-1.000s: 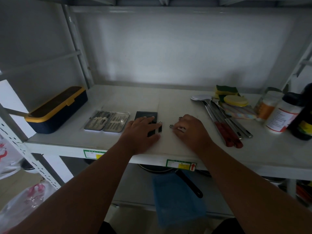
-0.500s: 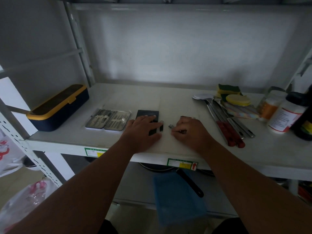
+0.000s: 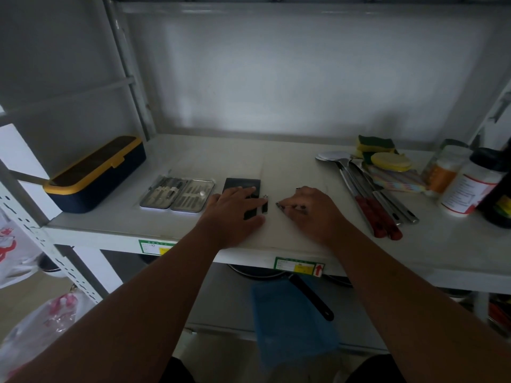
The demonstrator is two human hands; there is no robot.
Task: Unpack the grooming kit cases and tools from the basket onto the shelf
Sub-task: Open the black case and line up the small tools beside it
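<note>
Most of the unpacking looked done — an open tool case (image 3: 177,196) lay on the shelf (image 3: 276,167). The left hand (image 3: 235,210) rested flat on a black case (image 3: 242,185); the right hand (image 3: 309,208) pinched a small metal tool (image 3: 279,205) — the basket was out of sight.

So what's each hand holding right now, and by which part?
Right hand pinches a small metal tool by its rear end. Left hand rests flat on the black case.
</note>
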